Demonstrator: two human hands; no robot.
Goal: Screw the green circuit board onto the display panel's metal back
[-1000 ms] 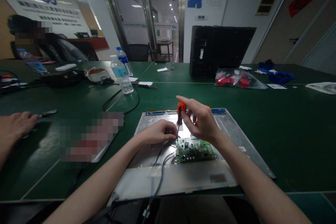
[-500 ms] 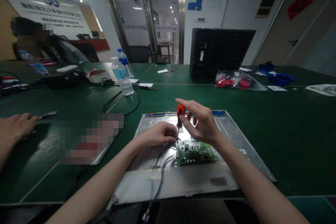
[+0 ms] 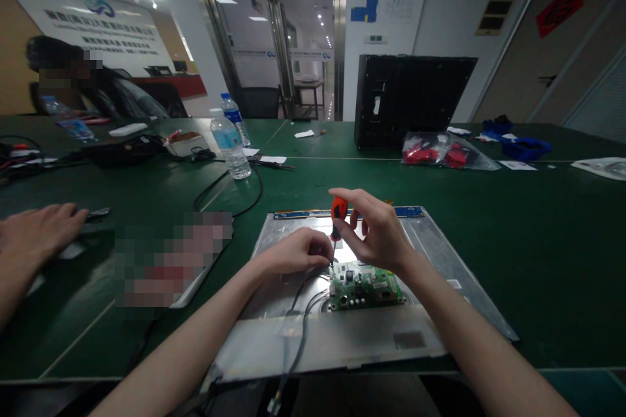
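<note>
My right hand (image 3: pixel 379 228) is closed round the red-and-black handle of a screwdriver (image 3: pixel 338 210), index finger over its top end. The screwdriver stands nearly upright, its tip at the upper left corner of a green circuit board (image 3: pixel 366 287). Close beside that tip my left hand (image 3: pixel 298 251) has its fingers curled and pinched; whatever is between them is hidden. The board lies on the silvery metal back of a flat display panel (image 3: pixel 430 254). Dark cables (image 3: pixel 304 332) run from the board's left side over the panel's near edge.
At the left, another person's hand (image 3: pixel 42 231) rests on the green table (image 3: pixel 538 241). A blurred-out flat object (image 3: pixel 180 267) lies left of the panel. Beyond stand water bottles (image 3: pixel 232 146), a black monitor housing (image 3: pixel 411 101) and a plastic bag with red items (image 3: pixel 440 151).
My hands and the screwdriver hold nearly the same position at the board's corner. The other person's hand at the left has moved slightly to the right.
</note>
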